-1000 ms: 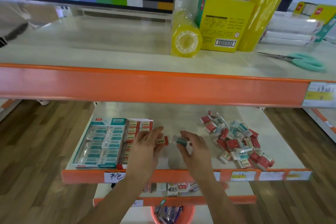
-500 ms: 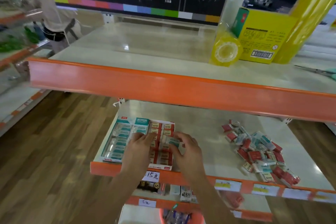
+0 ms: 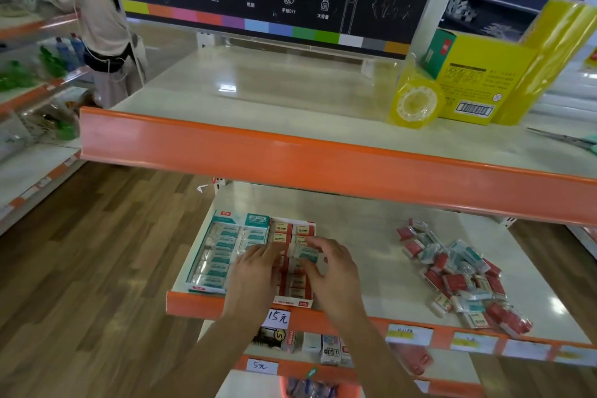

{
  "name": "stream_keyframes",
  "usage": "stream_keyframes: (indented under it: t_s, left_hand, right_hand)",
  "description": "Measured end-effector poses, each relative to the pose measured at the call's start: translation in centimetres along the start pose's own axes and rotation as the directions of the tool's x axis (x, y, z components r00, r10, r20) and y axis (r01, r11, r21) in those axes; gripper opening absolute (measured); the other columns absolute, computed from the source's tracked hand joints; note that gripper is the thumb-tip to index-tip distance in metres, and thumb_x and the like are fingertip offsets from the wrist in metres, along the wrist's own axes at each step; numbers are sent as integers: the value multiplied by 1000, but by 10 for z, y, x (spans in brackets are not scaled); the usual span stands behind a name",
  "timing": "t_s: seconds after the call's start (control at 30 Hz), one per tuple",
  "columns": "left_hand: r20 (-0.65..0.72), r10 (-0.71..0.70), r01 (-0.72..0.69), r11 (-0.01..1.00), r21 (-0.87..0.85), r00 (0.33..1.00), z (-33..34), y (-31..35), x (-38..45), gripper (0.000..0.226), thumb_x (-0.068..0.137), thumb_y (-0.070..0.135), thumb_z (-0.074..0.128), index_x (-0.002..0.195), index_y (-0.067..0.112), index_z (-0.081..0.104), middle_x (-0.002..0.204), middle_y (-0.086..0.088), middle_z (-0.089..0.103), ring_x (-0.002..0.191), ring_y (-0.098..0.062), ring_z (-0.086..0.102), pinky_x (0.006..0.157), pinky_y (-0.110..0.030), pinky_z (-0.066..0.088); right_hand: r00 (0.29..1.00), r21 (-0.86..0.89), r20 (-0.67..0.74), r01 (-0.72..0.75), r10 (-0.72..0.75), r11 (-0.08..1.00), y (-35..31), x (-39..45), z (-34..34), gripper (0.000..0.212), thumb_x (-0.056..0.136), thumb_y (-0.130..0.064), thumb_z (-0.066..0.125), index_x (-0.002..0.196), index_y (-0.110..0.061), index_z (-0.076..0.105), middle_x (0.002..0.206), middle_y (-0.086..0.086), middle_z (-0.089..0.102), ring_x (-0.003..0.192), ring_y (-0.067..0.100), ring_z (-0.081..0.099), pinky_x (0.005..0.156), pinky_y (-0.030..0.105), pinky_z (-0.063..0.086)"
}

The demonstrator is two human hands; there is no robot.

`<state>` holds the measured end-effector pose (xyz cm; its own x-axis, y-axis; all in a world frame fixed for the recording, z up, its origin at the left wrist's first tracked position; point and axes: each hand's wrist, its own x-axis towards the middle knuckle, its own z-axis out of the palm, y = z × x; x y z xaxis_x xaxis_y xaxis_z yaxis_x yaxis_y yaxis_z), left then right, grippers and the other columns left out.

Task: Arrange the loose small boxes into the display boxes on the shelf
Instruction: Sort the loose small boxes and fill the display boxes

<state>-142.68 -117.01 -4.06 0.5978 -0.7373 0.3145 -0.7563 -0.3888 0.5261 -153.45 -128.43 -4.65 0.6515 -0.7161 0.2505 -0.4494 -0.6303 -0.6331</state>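
- A teal small box (image 3: 306, 252) is pinched by the right hand (image 3: 331, 271) over the red display box (image 3: 295, 263).
- The left hand (image 3: 255, 271) is laid flat, fingers released, across the display boxes.
- A loose pile (image 3: 462, 278) is left at the shelf's (image 3: 365, 236) right.

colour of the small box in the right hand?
White with teal print, held by the right hand: the small box, head view.

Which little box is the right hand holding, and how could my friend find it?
Look at the middle shelf with the orange front edge, then its left end, where two display boxes sit side by side. Over the red display box, the right hand pinches a small box. It is teal and white, while the boxes under it are red.
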Motion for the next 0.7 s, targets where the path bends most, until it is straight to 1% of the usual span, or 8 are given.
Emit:
stream_keyframes:
  t_s: [0.1, 0.23, 0.3, 0.37, 0.43, 0.5, 0.63, 0.7]
  left_hand:
    - [-38, -58, 57, 998, -18, 998, -6, -10, -5, 34, 79, 2, 66, 108, 20, 64, 105, 2, 66, 102, -17, 58, 79, -32, 53]
    - [-72, -134, 139, 987, 78, 988, -25, -35, -4, 30, 83, 7, 64, 109, 22, 64, 112, 2, 65, 109, -19, 55, 87, -35, 50]
    - [-95, -187, 199, 970, 137, 978, -36, -47, -3, 32, 82, 10, 65, 111, 23, 64, 116, 2, 64, 111, -20, 53, 90, -36, 48]
    - [-111, -236, 255, 943, 213, 965, -44, -57, -5, 39, 82, 18, 66, 119, 27, 58, 120, 5, 61, 112, -18, 49, 91, -34, 44]
    - [-106, -283, 302, 917, 261, 953, -49, -65, -9, 53, 81, 26, 65, 130, 31, 47, 126, 9, 55, 116, -15, 44, 94, -32, 41]
    - [-99, -316, 331, 908, 259, 944, -49, -72, -12, 63, 80, 25, 66, 136, 32, 38, 129, 10, 53, 118, -14, 43, 98, -32, 39]
    - [-130, -351, 371, 907, 201, 927, -49, -75, -16, 65, 77, 23, 69, 135, 29, 40, 122, 9, 57, 110, -12, 50, 90, -29, 43]
    - [-131, -348, 367, 912, 183, 928, -49, -77, -18, 65, 77, 21, 69, 135, 28, 41, 121, 7, 58, 108, -14, 51, 88, -30, 43]
  right_hand:
    - [999, -58, 31, 28, -26, 998, -9, 5, 6, 32, 86, -27, 69, 117, -29, 63, 114, -17, 62, 107, 3, 51, 85, 10, 35]
    - [995, -49, 86, 54, -49, 997, -27, 11, 20, 23, 85, -34, 70, 108, -32, 64, 107, -20, 62, 99, -1, 52, 78, 12, 38]
    - [991, -42, 119, 69, -63, 997, -38, 13, 30, 20, 84, -34, 71, 103, -32, 64, 104, -21, 62, 95, -2, 52, 74, 10, 38]
    - [985, -24, 156, 81, -77, 996, -50, 16, 41, 17, 83, -32, 72, 96, -34, 62, 102, -20, 62, 92, -2, 53, 74, 13, 43]
    - [976, -16, 202, 89, -84, 996, -63, 20, 51, 16, 82, -31, 74, 92, -34, 61, 99, -18, 62, 90, -1, 55, 73, 17, 47]
    - [966, -38, 244, 94, -83, 995, -75, 24, 62, 19, 80, -30, 75, 91, -34, 60, 98, -18, 61, 88, 0, 55, 72, 15, 46]
    - [955, -41, 290, 73, -58, 997, -94, 30, 82, 23, 79, -24, 76, 88, -33, 56, 103, -13, 60, 91, 6, 56, 80, 24, 52]
    - [950, -47, 307, 74, -56, 996, -99, 31, 90, 23, 81, -22, 74, 89, -33, 56, 104, -12, 58, 91, 7, 56, 81, 23, 51]
